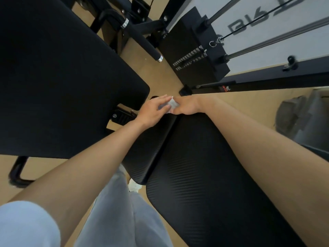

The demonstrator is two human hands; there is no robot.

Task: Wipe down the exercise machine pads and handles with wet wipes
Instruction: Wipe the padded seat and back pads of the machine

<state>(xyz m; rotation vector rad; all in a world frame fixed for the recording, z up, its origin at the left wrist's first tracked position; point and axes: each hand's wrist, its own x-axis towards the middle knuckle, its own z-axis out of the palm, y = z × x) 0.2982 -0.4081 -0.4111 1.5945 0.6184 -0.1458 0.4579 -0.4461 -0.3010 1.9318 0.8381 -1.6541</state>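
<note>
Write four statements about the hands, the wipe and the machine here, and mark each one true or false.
1. The left hand and the right hand both hold one small white wipe. True.
2. The wipe is spread flat under one palm. False: it is bunched between the fingers of both hands, at the far end of the ribbed pad.
3. The ribbed pad under the right forearm is black. True.
4. The weight stack stands to the left of the hands. False: the weight stack is beyond them, to the right.
</note>
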